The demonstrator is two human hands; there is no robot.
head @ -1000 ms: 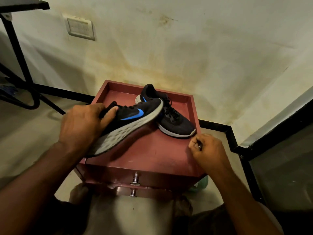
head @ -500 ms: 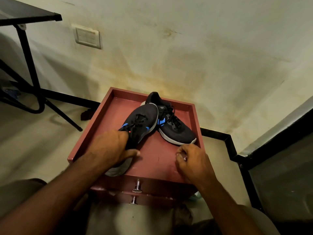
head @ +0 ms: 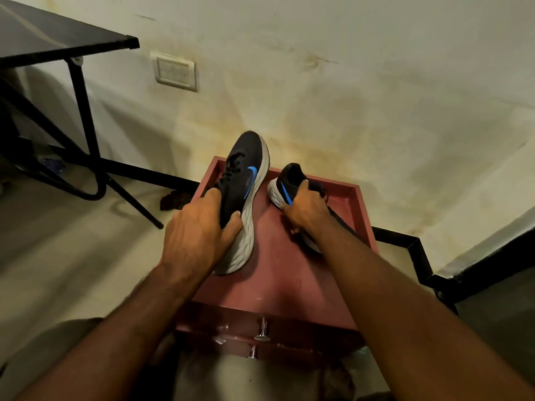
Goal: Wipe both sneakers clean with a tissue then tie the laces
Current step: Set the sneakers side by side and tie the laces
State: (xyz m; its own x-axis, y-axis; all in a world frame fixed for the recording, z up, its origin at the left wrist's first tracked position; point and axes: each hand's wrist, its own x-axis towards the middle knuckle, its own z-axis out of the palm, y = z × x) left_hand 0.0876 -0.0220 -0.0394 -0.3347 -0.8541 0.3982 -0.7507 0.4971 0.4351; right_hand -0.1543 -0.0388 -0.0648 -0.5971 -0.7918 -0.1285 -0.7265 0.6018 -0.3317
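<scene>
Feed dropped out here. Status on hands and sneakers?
Left hand grips left sneaker, tilted up, sole showing. Right hand grips right sneaker on red stand. No tissue seen.

A plain room in a home, it seems: a stained cream wall [head: 362, 91] with a switch plate [head: 175, 71], a black metal-framed table [head: 58, 39], and a red drawer cabinet [head: 289, 285] beneath the fingers.

Left hand [head: 199, 235] gripping left sneaker [head: 243, 198] round heel end, shoe tipped on its side, pale sole facing right, toe pointing at wall. Right hand [head: 307, 211] holding right sneaker [head: 285, 186] near collar. Both over red cabinet [head: 278, 273], metal knobs on front. Black table [head: 58, 39] far left, wall switch [head: 175, 72] behind.
</scene>
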